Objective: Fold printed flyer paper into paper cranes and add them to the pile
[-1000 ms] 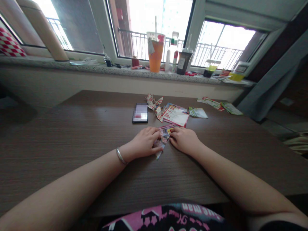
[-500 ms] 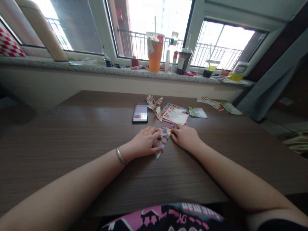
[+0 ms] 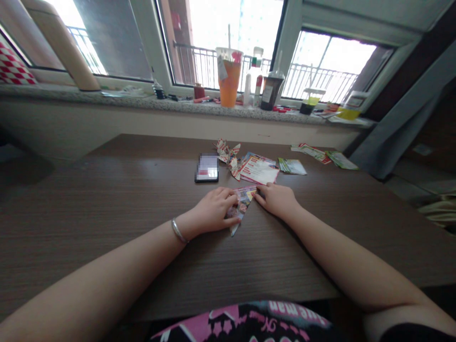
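A printed paper leaflet folded into a narrow triangle [image 3: 241, 205] lies on the brown wood-grain table [image 3: 107, 199], its point toward me. My left hand [image 3: 213, 212], with a metal bangle [image 3: 179, 231] on the wrist, curls over the triangle's left side and hides part of it. My right hand [image 3: 277, 199] presses its fingertips against the upper right corner. Just beyond the hands lie a smartphone [image 3: 207, 167] with a blurred screen and a flat printed leaflet [image 3: 259, 170]. A folded paper figure [image 3: 228, 156] sits next to them.
Loose paper pieces [image 3: 311, 153] and a green-and-white card stack [image 3: 292, 166] lie at the table's far side. Behind it, a stone windowsill [image 3: 171, 105] holds an orange drink cup [image 3: 228, 83], bottles and small items. The table's right edge drops toward the floor.
My right hand has shifted slightly up and to the right along the paper's corner. My left hand and the folded triangle have barely moved.
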Tool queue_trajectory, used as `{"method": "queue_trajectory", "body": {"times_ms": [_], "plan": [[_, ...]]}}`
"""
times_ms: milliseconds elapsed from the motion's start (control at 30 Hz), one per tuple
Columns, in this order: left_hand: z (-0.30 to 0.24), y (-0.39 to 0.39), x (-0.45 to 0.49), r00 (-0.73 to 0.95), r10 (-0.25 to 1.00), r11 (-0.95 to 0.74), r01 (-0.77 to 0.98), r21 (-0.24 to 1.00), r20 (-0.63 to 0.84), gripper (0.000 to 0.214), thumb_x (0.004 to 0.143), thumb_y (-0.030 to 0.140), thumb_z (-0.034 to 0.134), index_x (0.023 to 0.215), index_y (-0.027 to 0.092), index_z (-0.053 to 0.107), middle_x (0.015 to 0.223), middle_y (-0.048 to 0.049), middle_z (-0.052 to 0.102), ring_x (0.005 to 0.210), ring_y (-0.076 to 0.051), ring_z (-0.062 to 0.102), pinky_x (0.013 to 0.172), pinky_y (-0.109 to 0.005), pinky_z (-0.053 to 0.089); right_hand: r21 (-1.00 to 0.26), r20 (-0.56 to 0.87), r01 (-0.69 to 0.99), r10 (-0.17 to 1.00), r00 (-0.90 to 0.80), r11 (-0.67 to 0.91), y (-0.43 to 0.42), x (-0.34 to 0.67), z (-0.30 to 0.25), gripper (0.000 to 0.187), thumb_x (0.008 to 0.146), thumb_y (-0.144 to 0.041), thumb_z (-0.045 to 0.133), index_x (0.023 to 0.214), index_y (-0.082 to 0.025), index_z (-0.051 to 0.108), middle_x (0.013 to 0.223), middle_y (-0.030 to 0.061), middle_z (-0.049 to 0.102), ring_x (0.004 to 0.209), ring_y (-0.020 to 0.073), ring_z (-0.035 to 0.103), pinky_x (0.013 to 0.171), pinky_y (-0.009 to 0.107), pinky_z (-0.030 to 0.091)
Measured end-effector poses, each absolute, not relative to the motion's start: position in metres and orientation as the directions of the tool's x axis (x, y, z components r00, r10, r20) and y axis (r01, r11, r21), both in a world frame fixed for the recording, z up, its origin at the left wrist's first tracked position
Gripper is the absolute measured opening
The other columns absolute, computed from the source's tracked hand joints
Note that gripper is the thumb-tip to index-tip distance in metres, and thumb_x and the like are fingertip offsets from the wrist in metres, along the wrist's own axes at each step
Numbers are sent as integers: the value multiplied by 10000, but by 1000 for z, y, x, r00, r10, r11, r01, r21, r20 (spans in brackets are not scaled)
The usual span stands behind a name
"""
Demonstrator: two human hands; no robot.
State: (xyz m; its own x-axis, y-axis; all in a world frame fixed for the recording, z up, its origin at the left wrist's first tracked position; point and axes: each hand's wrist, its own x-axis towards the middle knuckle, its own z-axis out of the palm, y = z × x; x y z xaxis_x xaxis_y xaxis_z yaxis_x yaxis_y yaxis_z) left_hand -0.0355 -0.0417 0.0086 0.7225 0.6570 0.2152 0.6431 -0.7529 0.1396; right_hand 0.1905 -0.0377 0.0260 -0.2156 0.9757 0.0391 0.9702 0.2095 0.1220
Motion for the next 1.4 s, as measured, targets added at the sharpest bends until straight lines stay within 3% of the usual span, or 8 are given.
{"method": "queue_trajectory", "body": {"times_ms": [267, 533, 833, 1200, 1400], "plan": [[9, -42, -36, 723, 659, -751, 644, 144, 206, 438, 813, 509, 606, 1141, 220, 582, 1297, -100, 511, 1169, -285, 465, 1007, -416, 379, 139, 21, 976, 985, -171, 166, -35, 192, 24, 602, 933, -625, 218, 1284, -255, 537, 1011, 121, 714, 890, 305, 681, 697, 378, 497], [8, -42, -36, 722, 657, -753, 643, 140, 217, 426, 825, 499, 593, 1137, 210, 578, 1290, -104, 516, 1161, -284, 471, 1010, -427, 380, 167, 35, 957, 968, -248, 239, -36, 193, 23, 546, 949, -572, 236, 1144, -219, 604, 976, 115, 721, 866, 276, 685, 696, 342, 477], [8, -39, -36, 731, 640, -766, 633, 116, 238, 433, 831, 505, 591, 1135, 198, 568, 1229, -105, 534, 1135, -277, 485, 985, -418, 409, 157, 48, 843, 849, -527, 514, -57, 182, 32, 408, 952, -424, 347, 980, -200, 687, 937, 88, 736, 823, 226, 688, 644, 280, 421], [9, -39, -36, 738, 627, -774, 626, 93, 248, 422, 842, 492, 587, 1133, 188, 560, 1200, -107, 543, 1124, -269, 492, 977, -407, 414, -46, 86, 638, 640, -764, 768, -60, 185, 24, 264, 903, -340, 498, 1021, -239, 711, 911, 42, 751, 809, 177, 685, 650, 252, 395], [5, -38, -36, 733, 633, -771, 627, 113, 250, 433, 823, 491, 612, 1137, 196, 565, 1220, -103, 539, 1135, -271, 487, 983, -411, 411, 37, 125, 769, 760, -637, 638, -51, 190, 22, 328, 939, -366, 425, 953, -227, 721, 910, 53, 746, 829, 184, 682, 655, 257, 411]]}}
